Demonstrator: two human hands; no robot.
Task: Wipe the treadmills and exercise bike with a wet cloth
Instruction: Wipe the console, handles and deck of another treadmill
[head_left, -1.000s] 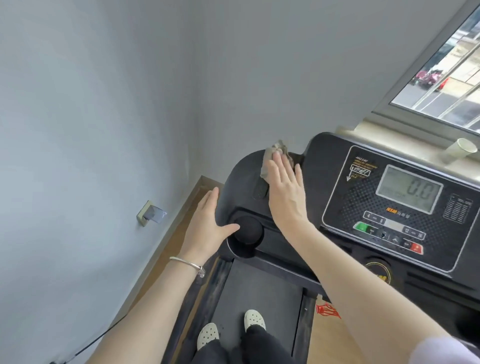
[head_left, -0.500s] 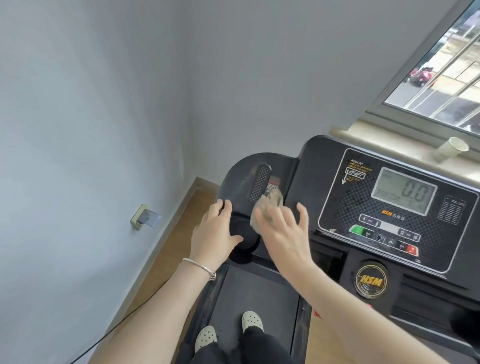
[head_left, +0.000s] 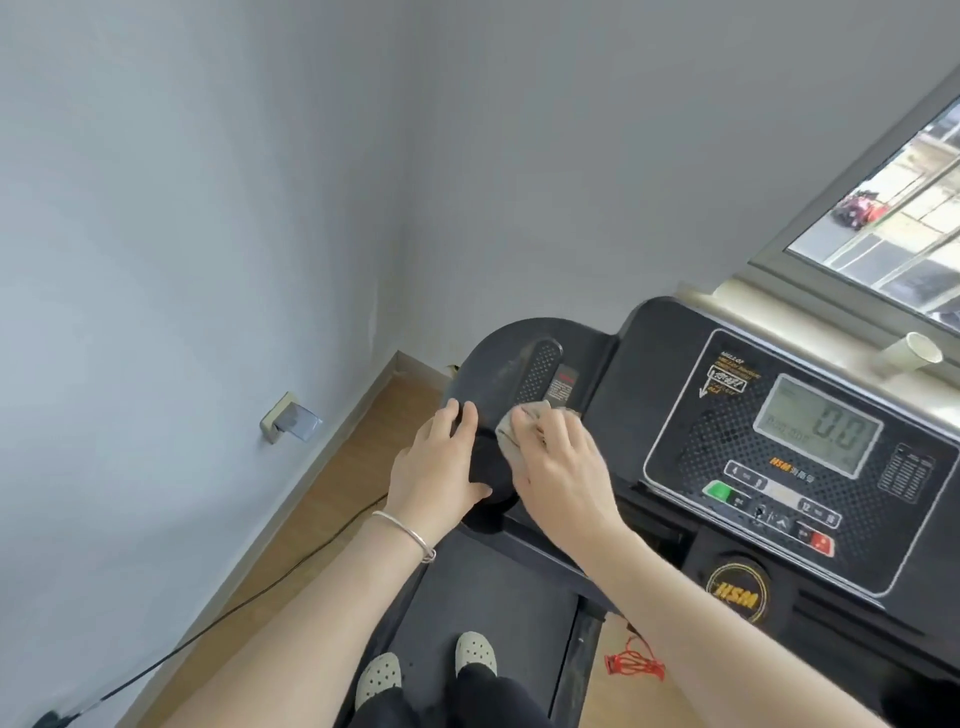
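Two hands on one black treadmill, head view.
Right hand: grip curled over a grey-beige cloth, pressing it on the console's left wing, below the speaker grille. Left hand: just left of it, fingers straight, flat on the wing's edge; bracelet at wrist. Display well right of the cloth.

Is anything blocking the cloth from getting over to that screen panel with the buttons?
Nothing visible does. The right hand presses the cloth on the treadmill's left console wing; between it and the display panel lies only bare black console surface. The left hand rests on the far side, away from that path.
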